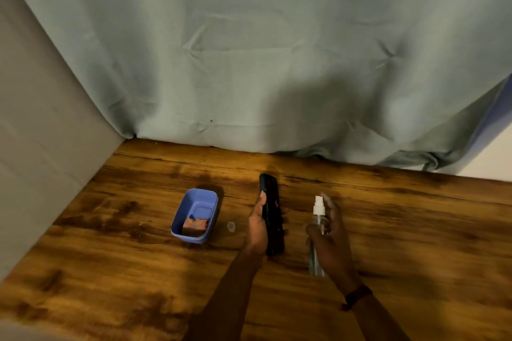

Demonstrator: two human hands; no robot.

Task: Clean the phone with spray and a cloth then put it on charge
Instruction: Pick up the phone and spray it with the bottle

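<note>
My left hand (257, 225) grips a black phone (273, 210) by its edge, held above the wooden table (110, 271) with its long side pointing away from me. To its right, my right hand (331, 235) holds a clear spray bottle (318, 235) with a white nozzle; the index finger is raised beside the nozzle top. The nozzle faces left toward the phone. A brownish cloth (195, 225) lies folded inside a blue plastic tub (203, 196) left of the phone.
A small clear cap (231, 226) stands on the table between the tub and my left hand. A grey-green curtain (263, 50) hangs along the table's far edge. A pale wall (36, 147) borders the left side.
</note>
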